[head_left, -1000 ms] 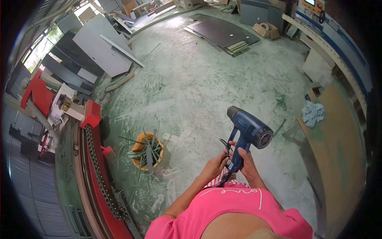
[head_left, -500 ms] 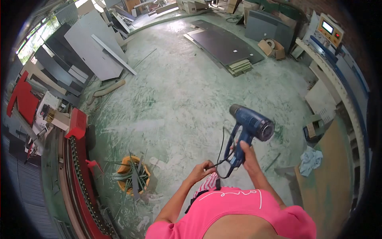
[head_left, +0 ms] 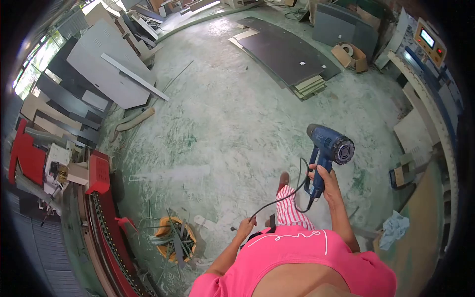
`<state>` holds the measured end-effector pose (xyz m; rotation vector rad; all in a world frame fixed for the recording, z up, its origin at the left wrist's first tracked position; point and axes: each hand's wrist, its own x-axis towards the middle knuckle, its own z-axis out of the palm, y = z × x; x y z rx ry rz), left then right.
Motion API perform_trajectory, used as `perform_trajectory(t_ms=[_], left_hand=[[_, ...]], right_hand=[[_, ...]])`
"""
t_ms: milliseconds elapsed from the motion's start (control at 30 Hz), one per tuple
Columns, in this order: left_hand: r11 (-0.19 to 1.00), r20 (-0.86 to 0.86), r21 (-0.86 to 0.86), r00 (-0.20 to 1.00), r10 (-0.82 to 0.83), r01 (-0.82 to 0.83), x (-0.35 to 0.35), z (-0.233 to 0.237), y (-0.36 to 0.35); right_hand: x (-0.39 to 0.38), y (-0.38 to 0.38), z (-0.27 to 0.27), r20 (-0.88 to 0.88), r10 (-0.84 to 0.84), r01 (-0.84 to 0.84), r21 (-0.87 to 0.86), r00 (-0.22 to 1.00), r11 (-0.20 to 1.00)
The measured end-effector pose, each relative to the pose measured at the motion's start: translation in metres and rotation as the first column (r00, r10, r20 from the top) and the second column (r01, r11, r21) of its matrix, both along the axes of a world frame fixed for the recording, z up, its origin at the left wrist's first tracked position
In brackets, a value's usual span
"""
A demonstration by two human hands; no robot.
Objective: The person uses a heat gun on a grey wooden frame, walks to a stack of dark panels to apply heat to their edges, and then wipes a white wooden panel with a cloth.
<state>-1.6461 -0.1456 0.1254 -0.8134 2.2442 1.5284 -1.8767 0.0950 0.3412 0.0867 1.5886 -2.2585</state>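
My right hand (head_left: 330, 182) is wrapped round the handle of a blue heat gun (head_left: 326, 141), held up in front of me at the right. Its dark nozzle points up and to the left, and the round black rear end faces me. From the bottom of the handle a black power cord (head_left: 277, 200) loops up, then runs down to the left. My left hand (head_left: 246, 227) is closed on this cord near my waist. A short end, apparently the plug (head_left: 234, 228), sticks out past the fingers.
A yellow bin (head_left: 190, 250) full of dark strips stands on the floor at lower left, beside a red machine rail (head_left: 106, 222). Dark panels (head_left: 287, 49) lie stacked ahead. On the right, a pale blue cloth (head_left: 394, 230) rests on a board near a long machine.
The heat gun has shifted right and slightly up in view. My left hand has moved down and left, drawing the cord out longer. A shoe and striped trouser leg now show.
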Motion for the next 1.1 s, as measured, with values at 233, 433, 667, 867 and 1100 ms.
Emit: perform_trajectory(t_ms=[233,433,667,867,1100], left_hand=[[0.995,0.150,-0.081,0.987,0.064,-0.052,-0.142,-0.049,-0.067],[0.964,0.015,-0.162,0.976,0.218,-0.213,-0.288,-0.038,-0.103],[0.725,0.066,0.146,0.738,0.672,-0.673,-0.415,-0.036,-0.165],[0.584,-0.130,-0.797,0.988,0.083,-0.154,-0.449,-0.076,-0.268],[0.130,0.083,0.291,0.161,0.984,-0.948,-0.539,-0.083,-0.390]], right_hand=[[-0.177,-0.040,-0.040,0.096,0.098,-0.108,0.109,0.991,0.988],[-0.315,-0.078,-0.041,0.207,0.146,-0.169,0.102,0.967,0.980],[-0.435,-0.133,-0.034,0.183,0.076,-0.094,0.095,0.980,0.991],[-0.544,-0.195,-0.045,0.192,0.035,-0.061,0.128,0.981,0.990],[-0.679,-0.282,-0.018,0.154,-0.066,0.029,0.234,0.986,0.972]])
